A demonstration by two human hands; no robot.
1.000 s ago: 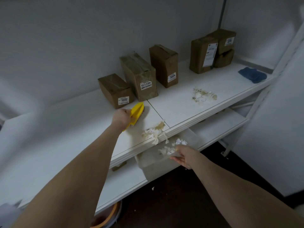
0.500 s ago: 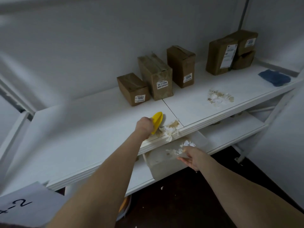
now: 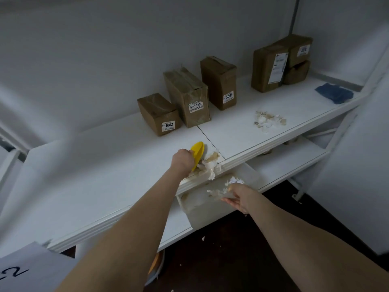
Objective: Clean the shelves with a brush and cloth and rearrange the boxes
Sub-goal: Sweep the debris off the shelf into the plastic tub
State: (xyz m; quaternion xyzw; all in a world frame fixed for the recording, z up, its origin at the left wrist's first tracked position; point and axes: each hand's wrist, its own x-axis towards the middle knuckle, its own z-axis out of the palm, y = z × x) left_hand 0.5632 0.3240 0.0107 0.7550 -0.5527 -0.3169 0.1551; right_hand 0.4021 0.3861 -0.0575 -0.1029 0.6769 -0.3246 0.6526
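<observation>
A: Where was the brush [image 3: 199,151]?
B: At the front edge of the upper shelf [image 3: 105,175], bristles down against the scraps [image 3: 209,164]. The left hand [image 3: 183,162] was curled round its yellow back, knuckles toward the camera

A: How would it handle?
B: Light and stiff, I'd judge: hard plastic, a little slick. It was best taken across the humped back, as the hand had it, so the push went straight into the bristles. The scraps looked papery and almost weightless, so a hard flick could have scattered them past the bin [image 3: 210,216]

A: And the bin?
B: Held just below the shelf's edge, under the scraps, with some already inside. The right hand [image 3: 240,198] pinched its near rim, thumb over and fingers under, as far as I could see. It was thin pale plastic, probably flexible. Gripped one-handed at the rim, it might have tipped, though the load was slight

A: What lay further out?
B: A second heap [image 3: 268,122] sat unswept to the right on the same shelf. Behind it, brown boxes [image 3: 157,113] stood along the wall [image 3: 105,60]. They were taped card, likely firm enough to lift by the sides, though I couldn't tell their weight. The blue cloth [image 3: 334,93] lay crumpled at the far right end, soft enough to grab anywhere
</observation>
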